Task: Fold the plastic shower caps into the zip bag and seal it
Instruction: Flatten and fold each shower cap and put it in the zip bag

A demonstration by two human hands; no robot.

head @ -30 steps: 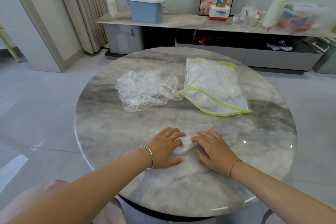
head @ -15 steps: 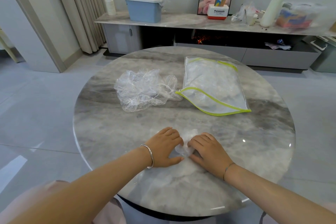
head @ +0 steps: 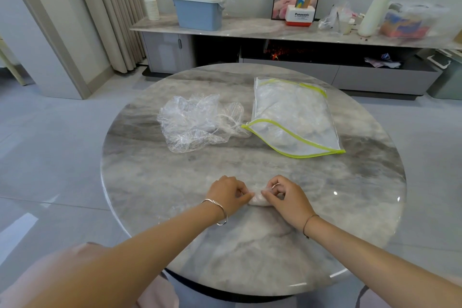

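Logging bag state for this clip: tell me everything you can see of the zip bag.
The zip bag is clear, soft plastic with a yellow-green strip along its mouth and far edge. It lies flat on the far right part of the round marble table. Its mouth faces the person and gapes open in a curved slit. Whitish crumpled plastic fills it, probably folded caps. Its near-left corner reaches the loose pile of shower caps; whether they touch is unclear. Nothing else touches it.
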